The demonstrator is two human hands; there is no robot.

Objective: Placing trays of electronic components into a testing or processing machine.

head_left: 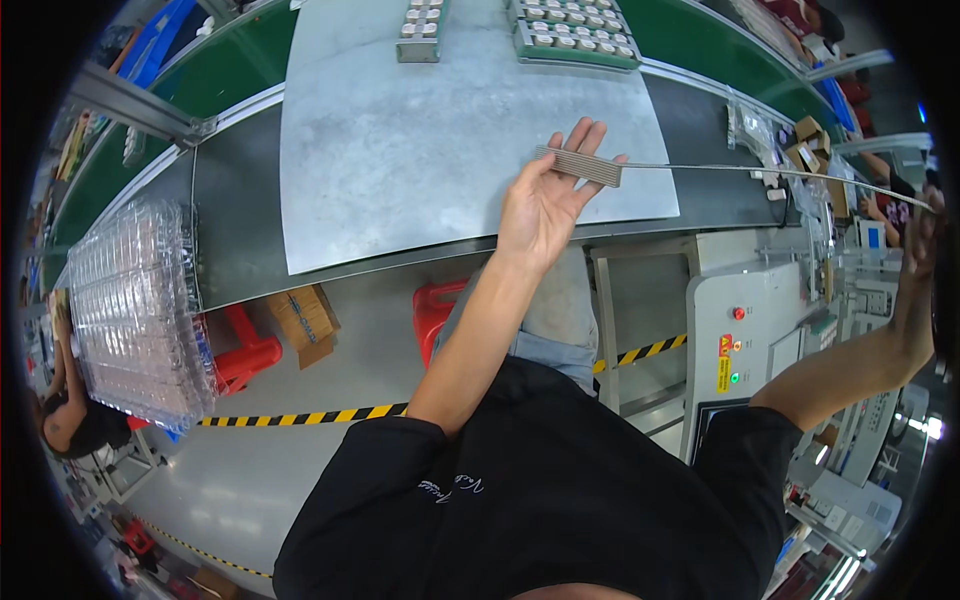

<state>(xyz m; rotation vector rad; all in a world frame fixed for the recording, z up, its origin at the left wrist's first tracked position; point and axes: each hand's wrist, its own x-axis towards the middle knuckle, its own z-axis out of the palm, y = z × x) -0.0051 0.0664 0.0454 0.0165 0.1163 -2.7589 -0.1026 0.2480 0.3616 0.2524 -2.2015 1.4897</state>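
Observation:
Palm up over the front of the grey sheet on the table (430,130), my left hand (535,212) has its thumb on the end of a flat, ribbed grey-brown bundle (590,168) that lies across the fingers. A thin, pale grey strand (760,169) runs taut from this bundle to the far right. There my right hand (922,245), raised at the dark rim of the picture, closes around the strand's other end. Shadow and the picture's edge partly hide its fingers.
Trays of small round white-topped parts (580,40) stand at the sheet's back edge. Stacked clear plastic trays (135,300) are at left. A grey machine with buttons (735,330) stands at right, near bags and boxes (810,150). A red stool (435,310) is below the table.

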